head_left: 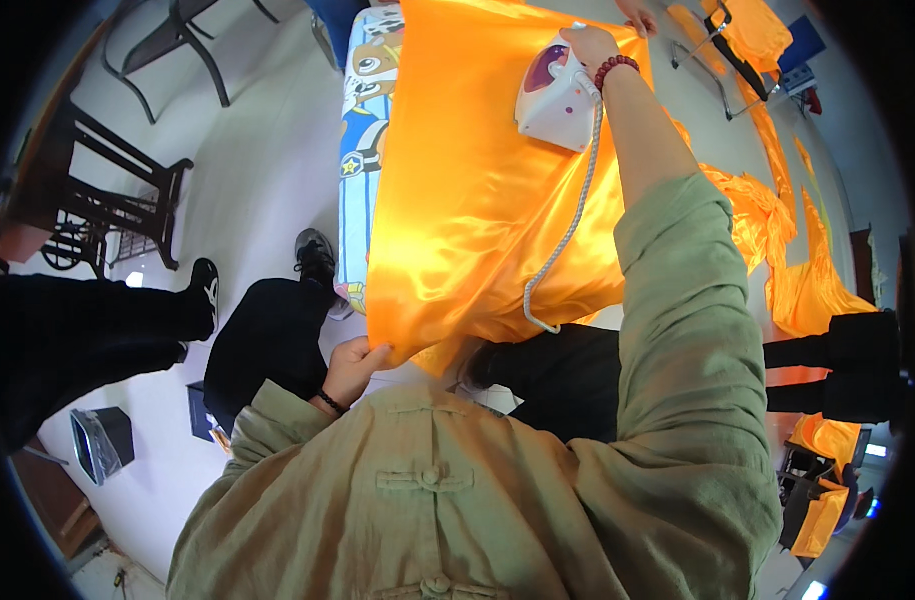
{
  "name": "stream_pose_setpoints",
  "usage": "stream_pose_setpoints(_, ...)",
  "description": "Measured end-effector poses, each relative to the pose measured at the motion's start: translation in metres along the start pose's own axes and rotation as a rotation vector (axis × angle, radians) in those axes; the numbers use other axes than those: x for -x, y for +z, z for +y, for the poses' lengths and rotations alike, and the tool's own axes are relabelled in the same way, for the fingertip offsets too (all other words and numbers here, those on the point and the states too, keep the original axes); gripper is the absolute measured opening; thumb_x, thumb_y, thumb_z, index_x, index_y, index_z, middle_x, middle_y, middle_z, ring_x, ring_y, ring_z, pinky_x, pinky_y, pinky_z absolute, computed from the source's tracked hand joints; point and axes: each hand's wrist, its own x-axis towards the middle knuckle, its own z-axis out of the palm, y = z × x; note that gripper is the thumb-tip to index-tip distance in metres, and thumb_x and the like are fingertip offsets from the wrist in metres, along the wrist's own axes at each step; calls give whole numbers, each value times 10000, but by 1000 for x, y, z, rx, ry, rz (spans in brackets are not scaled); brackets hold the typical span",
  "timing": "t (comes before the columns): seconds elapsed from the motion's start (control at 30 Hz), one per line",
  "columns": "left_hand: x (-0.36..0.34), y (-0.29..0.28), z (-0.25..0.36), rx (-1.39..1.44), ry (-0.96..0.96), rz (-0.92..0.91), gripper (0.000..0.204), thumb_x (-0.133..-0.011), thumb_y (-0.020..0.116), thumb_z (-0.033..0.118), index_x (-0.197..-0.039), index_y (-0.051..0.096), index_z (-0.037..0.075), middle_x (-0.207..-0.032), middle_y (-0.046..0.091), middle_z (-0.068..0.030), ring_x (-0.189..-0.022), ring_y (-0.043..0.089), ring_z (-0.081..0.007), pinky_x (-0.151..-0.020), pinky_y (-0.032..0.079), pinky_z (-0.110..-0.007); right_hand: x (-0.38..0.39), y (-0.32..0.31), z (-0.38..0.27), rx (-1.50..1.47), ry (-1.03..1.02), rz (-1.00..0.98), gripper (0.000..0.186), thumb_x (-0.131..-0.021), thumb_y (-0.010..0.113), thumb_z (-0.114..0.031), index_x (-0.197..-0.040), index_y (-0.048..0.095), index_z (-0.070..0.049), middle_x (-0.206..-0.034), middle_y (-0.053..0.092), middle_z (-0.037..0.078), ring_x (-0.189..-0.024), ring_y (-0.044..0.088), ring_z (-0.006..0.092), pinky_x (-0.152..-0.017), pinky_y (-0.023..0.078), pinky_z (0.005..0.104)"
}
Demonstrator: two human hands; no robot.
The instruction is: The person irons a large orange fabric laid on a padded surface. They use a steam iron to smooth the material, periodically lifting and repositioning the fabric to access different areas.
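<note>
Shiny orange satin fabric (458, 170) is spread over a padded surface with a cartoon-print cover (356, 200), which shows along its left edge. My right hand (591, 48) grips a white steam iron (558, 118) with a purple tank, at the far right part of the cloth. The iron's underside is hidden, so its contact with the cloth cannot be made out fully. From it a grey braided cord (575, 215) runs down over the fabric toward me. My left hand (353, 368) pinches the near left corner of the satin, close to my body.
Another person's hand (638, 16) is at the cloth's far right corner. A dark chair (178, 40) and a black sewing-machine stand (128, 195) are on the left. People's legs flank me on both sides. More orange fabric (808, 290) trails along the right.
</note>
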Motion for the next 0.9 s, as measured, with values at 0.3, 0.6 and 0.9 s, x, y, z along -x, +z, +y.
stream_pose_setpoints(0.3,6,1,-19,-264,-182,-128,293,-897,707,257,-818,734,-24,-720,699,-20,-642,608,-76,-623,489,-255,174,58,-23,-277,-49,-427,452,-926,666,-192,-1313,533,0,-864,619,43,-655,578,110,-549,529,281)
stream_pose_setpoints(0.6,16,-8,-28,-402,-160,-236,377,-874,718,355,-821,727,-18,-693,698,-57,-629,614,-81,-623,508,-289,344,114,-41,312,-424,-639,541,-933,548,-234,-1401,442,17,-928,670,269,-659,698,286,-636,566,363)
stream_pose_setpoints(0.9,11,-21,-50,-622,-108,-379,306,-855,709,362,-902,750,63,-839,701,-207,-701,684,-275,-698,527,-344,191,147,-49,312,-475,-374,346,-926,589,-215,-1179,595,20,-885,686,149,-636,666,198,-592,542,314)
